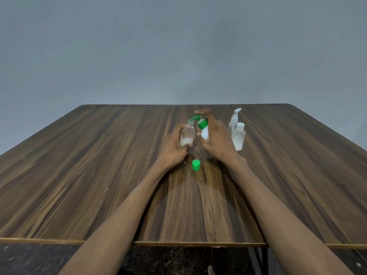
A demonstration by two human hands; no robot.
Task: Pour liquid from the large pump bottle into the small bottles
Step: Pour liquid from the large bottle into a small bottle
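The left hand [172, 144] is wrapped around a small clear bottle [187, 135], fingers curled over its near side, holding it upright with its open neck at the top. White liquid fills roughly the bottom third of this bottle. The right hand [215, 138] grips the large pump bottle [204, 130], a white body with a green collar, tilted to the left so that its green pump spout [195, 117] reaches over to the mouth of the small clear bottle. The index finger lies across the top of the pump head, and the thumb presses the near side of the white body. Whether liquid is passing from spout to neck is hard to make out at this size.

Near the hands, between the two wrists, a green cap [196, 165] rests on the wooden table [99, 175]. To the right of the right hand stands a capped small bottle [238, 136] holding white liquid in its lower part. Just behind it, on the far side, a clear pump bottle [234, 120] with a white pump stands upright. Both forearms stretch from the near edge of the table toward the middle.
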